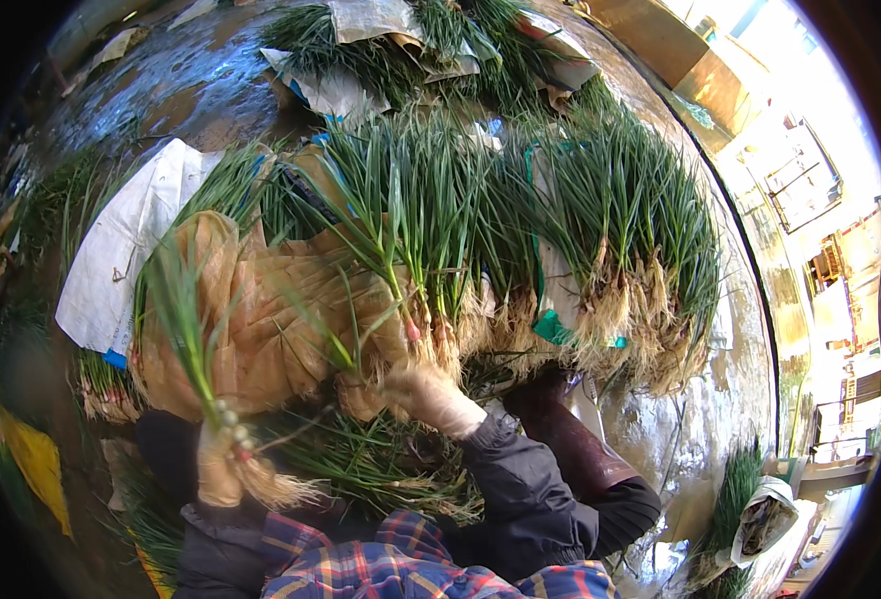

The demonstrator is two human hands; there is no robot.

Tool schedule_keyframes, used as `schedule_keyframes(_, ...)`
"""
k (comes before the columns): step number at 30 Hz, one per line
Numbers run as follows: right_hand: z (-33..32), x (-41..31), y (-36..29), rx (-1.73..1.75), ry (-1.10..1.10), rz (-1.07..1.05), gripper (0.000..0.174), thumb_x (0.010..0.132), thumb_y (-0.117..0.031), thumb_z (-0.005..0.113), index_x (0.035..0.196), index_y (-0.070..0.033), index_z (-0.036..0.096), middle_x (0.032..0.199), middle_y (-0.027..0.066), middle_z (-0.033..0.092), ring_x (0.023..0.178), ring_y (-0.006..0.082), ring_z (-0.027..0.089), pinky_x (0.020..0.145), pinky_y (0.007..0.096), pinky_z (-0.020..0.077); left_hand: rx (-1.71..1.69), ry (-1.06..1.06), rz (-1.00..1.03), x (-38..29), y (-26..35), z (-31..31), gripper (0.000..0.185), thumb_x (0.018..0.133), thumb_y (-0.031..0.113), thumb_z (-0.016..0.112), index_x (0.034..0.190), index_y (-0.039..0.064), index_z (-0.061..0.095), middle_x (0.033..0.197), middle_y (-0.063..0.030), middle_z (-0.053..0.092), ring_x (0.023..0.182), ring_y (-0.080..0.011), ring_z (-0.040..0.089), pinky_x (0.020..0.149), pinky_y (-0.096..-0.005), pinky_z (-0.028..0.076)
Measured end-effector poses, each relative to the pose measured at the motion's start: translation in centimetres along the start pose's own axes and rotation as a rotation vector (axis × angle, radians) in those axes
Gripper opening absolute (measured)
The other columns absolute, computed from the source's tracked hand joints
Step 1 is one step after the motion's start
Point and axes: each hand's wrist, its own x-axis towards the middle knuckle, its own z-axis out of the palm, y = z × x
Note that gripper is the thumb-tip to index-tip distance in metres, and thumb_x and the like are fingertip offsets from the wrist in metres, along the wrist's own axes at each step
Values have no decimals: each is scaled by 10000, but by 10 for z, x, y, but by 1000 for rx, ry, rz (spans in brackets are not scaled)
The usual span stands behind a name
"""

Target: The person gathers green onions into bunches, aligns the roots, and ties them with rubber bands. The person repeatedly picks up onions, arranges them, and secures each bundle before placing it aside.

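My left hand [218,466], in a pale glove, grips a small bunch of green onions [199,374]. Their leaves point up and away, while the stringy roots [272,483] hang toward my shirt. My right hand [429,397], also gloved, is blurred by motion in front of the row of green onions [440,224]. A loose green stalk [339,348] is close to its fingertips; whether the fingers hold it I cannot tell. Between the hands and beyond them spreads a crumpled tan plastic sheet [298,299].
Trimmed leaves and stalks [380,464] litter the ground between my legs. A dark boot [571,442] is at right. A white woven sack [137,239] lies at left, with more covered onions [440,45] behind. The floor [658,419] looks wet.
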Motion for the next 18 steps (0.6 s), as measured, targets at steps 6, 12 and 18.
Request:
schedule_keyframes(6,-4,35,35,173,326,506,305,872,-202,633,1149,-75,629,887,110,677,778,175,635,716,319,529,-17,-9,-51,11,7,9,344,845,39,643,1159,112,522,948,11,566,795,-93,564,625,-201,479)
schedule_keyframes(12,-14,51,46,1348,343,430,436,849,-75,627,1266,3,526,1050,74,650,873,139,612,770,229,495,-32,6,-229,17,-35,48,307,860,84,639,1148,92,533,987,-13,607,810,-130,585,652,-250,496)
schedule_keyframes(18,-10,-3,-9,1229,187,656,362,880,-84,615,1225,11,559,1041,77,661,888,128,618,810,231,483,75,-98,-379,30,-69,77,282,896,10,517,1171,40,463,1067,-93,614,878,-188,592,694,-283,511)
